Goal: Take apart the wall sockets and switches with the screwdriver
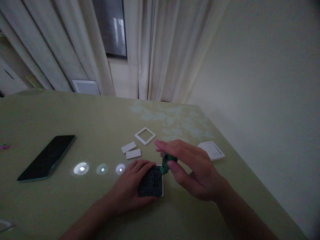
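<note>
Holding square, dark box [150,181] on glossy table [82,206] with half-open left hand [135,185] curved round its sides; pinching rounded green tool [165,164] over its edge with nearly closed right hand [197,170].

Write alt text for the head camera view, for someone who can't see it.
A person's right hand holds a green tool at a dark square panel gripped by the left hand on a greenish table. Beyond lie a white square frame and two white rectangles; a black device lies left.
</note>
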Tool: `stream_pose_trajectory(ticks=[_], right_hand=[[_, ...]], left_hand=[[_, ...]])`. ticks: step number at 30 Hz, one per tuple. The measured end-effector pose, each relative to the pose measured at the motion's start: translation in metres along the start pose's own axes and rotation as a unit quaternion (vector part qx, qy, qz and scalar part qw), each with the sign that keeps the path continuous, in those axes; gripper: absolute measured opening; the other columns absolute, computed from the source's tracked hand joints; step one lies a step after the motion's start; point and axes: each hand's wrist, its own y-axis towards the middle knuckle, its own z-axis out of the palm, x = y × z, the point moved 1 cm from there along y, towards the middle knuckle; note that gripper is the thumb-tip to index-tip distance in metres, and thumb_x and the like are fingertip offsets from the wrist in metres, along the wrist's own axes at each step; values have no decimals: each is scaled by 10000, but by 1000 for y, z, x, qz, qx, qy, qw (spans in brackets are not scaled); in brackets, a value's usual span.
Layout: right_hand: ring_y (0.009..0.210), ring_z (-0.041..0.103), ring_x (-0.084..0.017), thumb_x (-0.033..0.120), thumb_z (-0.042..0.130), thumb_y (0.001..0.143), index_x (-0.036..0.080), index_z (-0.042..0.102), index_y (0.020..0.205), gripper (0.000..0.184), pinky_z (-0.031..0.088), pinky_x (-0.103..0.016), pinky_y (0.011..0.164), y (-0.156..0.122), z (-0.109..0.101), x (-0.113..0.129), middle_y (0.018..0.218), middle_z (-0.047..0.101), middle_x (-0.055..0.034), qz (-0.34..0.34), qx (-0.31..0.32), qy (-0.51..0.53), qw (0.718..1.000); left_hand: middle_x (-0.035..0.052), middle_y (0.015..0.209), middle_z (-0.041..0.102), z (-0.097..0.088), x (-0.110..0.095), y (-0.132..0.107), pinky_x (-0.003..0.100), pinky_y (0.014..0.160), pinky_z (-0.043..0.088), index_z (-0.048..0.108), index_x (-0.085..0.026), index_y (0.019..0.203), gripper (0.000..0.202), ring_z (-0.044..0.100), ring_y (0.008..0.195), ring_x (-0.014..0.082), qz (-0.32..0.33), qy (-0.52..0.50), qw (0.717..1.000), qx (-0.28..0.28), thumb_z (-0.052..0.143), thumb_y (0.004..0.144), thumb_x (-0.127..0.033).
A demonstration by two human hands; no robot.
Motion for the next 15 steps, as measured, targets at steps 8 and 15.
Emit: stream_pose_trajectory(ticks=[8, 15], right_hand=[[1227, 706, -243, 221, 503, 1101, 121, 568, 1540, 456, 603, -405, 1021, 2, -2, 3, 1354, 730, -149, -2, -5, -2, 1000], [842, 696, -200, 384, 715, 1054, 167, 690, 1409, 417, 600, -348, 782, 2, -3, 1, 912, 721, -38, -24, -40, -96, 994]], left_hand=[[84, 1482, 633, -2, -2, 2, 557, 1153, 518, 490, -342, 1549, 860, 577, 1347, 371, -4, -11, 1000, -1, 918, 803, -367], [82, 1472, 633, -1, -1, 1, 553, 1153, 511, 511, -340, 1524, 824, 571, 1343, 369, -4, -8, 1000, 6, 921, 811, -384]])
